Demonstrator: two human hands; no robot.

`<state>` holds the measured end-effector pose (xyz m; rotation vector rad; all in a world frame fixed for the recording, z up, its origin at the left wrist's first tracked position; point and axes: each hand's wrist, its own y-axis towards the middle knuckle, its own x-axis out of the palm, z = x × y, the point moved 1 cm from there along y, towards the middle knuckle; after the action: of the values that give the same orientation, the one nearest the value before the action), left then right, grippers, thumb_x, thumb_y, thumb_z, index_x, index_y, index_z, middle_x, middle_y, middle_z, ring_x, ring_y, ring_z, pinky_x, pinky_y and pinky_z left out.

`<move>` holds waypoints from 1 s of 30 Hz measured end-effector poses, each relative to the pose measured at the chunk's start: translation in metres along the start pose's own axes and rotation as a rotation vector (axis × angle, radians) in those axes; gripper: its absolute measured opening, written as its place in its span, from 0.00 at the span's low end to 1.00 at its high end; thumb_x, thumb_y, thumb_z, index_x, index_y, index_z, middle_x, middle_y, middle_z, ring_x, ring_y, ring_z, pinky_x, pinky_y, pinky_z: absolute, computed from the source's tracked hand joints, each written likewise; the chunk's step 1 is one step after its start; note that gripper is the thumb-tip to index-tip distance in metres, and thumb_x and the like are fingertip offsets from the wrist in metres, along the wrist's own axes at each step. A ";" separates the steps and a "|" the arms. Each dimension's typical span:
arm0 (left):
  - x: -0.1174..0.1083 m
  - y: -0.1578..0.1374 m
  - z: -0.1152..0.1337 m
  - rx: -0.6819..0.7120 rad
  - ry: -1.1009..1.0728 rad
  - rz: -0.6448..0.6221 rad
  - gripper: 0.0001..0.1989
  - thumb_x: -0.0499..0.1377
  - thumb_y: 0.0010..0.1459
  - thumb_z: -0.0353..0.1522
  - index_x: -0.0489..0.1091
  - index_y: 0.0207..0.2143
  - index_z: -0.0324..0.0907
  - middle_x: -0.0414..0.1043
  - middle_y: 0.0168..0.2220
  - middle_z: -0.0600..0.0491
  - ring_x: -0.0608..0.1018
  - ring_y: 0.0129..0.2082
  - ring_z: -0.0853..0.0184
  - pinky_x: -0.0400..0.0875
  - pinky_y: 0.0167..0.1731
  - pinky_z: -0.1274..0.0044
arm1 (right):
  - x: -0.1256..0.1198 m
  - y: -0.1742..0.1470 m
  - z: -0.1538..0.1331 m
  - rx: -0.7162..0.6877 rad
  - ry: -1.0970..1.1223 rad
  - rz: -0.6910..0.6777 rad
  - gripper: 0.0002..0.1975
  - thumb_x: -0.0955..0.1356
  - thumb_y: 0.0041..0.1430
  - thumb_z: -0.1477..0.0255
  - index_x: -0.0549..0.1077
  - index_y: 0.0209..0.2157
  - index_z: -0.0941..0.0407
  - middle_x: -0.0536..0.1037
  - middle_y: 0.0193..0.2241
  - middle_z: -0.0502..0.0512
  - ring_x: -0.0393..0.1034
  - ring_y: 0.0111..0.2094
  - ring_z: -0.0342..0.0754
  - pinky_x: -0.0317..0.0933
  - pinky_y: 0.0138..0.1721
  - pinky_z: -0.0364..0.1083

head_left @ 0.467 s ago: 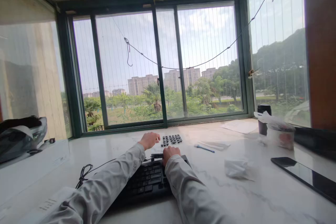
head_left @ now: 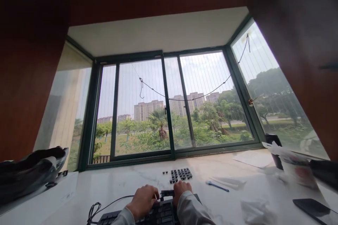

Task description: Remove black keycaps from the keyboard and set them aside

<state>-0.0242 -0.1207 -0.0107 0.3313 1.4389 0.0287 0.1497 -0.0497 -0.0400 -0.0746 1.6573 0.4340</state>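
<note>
A black keyboard (head_left: pixel 161 214) lies on the white marbled tabletop, partly hidden by my hands and cut off by the bottom edge. My left hand (head_left: pixel 144 200) is over its upper part, thumb and fingers bent together near a small dark piece; what they pinch is not clear. My right hand (head_left: pixel 182 191) is closed at the keyboard's far edge, around the end of a dark bar-shaped piece (head_left: pixel 167 193) that sticks out to the left. Beyond the hands, several loose black keycaps (head_left: pixel 182 173) stand in rows, with two small keycaps (head_left: pixel 165 172) apart at their left.
A coiled black cable (head_left: pixel 93 211) lies left of the keyboard. To the right are a blue pen-like tool (head_left: pixel 218 186), clear plastic bags (head_left: pixel 256 211), a phone (head_left: pixel 313 207) and a bagged tub (head_left: pixel 298 168). A black bag (head_left: pixel 34 170) sits left, below the windows.
My left hand has moved back from beside the loose keycaps to the keyboard, uncovering the two small ones. My right hand stays at the dark bar. The camera has tilted upward.
</note>
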 end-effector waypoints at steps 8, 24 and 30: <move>0.008 -0.018 0.019 -0.001 -0.134 0.067 0.12 0.57 0.54 0.37 0.76 0.40 0.53 0.75 0.45 0.55 0.74 0.47 0.62 0.64 0.47 0.74 | -0.012 -0.006 0.000 0.024 0.071 0.057 0.19 0.69 0.47 0.73 0.77 0.44 0.56 0.77 0.44 0.66 0.72 0.45 0.61 0.63 0.44 0.55; 0.018 -0.020 0.021 0.125 -0.199 0.109 0.09 0.59 0.53 0.39 0.78 0.36 0.53 0.76 0.41 0.57 0.76 0.43 0.64 0.65 0.43 0.75 | -0.006 -0.009 -0.002 0.054 0.127 0.100 0.16 0.65 0.51 0.71 0.78 0.41 0.57 0.77 0.42 0.66 0.72 0.44 0.61 0.62 0.43 0.56; 0.022 -0.019 0.020 0.097 -0.220 0.125 0.10 0.59 0.53 0.40 0.78 0.36 0.51 0.76 0.42 0.55 0.76 0.43 0.62 0.66 0.44 0.73 | -0.009 -0.013 -0.001 0.104 0.207 0.126 0.14 0.65 0.54 0.69 0.78 0.40 0.52 0.78 0.42 0.63 0.72 0.45 0.59 0.62 0.42 0.55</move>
<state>-0.0046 -0.1380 -0.0347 0.4891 1.2031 0.0227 0.1537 -0.0634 -0.0343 0.0644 1.8928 0.4457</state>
